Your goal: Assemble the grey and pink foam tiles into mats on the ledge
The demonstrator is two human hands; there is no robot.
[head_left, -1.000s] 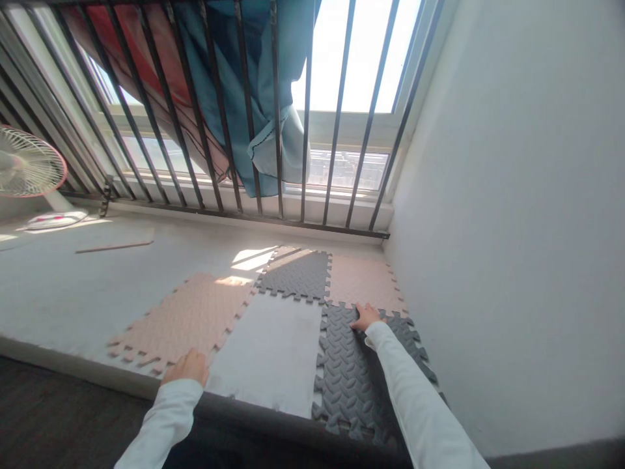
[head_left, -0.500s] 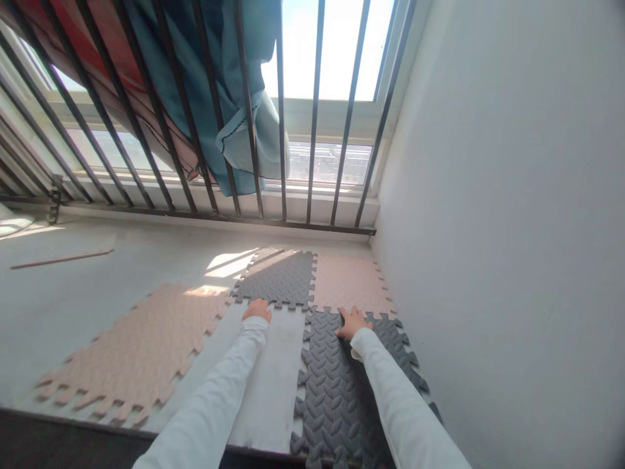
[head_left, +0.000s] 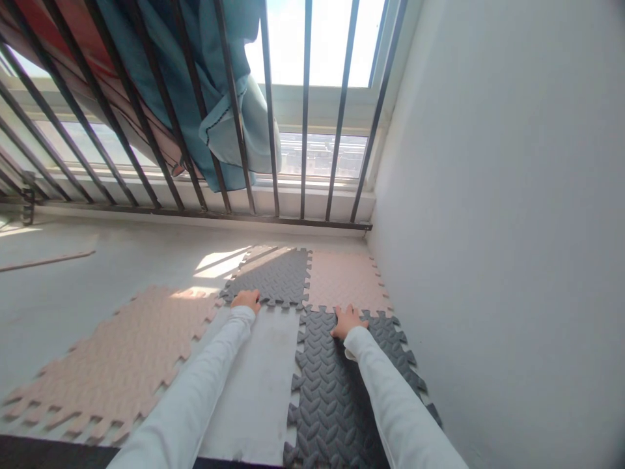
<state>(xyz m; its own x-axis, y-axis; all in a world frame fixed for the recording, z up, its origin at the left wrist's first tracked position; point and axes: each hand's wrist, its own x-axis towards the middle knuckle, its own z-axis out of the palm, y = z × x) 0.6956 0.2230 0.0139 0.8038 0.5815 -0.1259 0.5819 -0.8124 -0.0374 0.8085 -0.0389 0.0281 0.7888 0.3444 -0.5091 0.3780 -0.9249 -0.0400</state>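
Head view: your left hand [head_left: 245,301] lies open, palm down, fingertips on the toothed lower edge of a dark grey tread-patterned foam tile [head_left: 266,277]. Your right hand [head_left: 347,321] is open too, fingers spread on the top edge of a second dark grey foam tile [head_left: 336,391], at its seam with a pale pink foam tile [head_left: 344,280]. Neither hand grips anything. A smooth pale grey strip [head_left: 249,391] lies between your forearms, with a larger pale pink foam tile [head_left: 112,365] to its left. Flat fingers spread pressure along the foam teeth better than fingertips alone.
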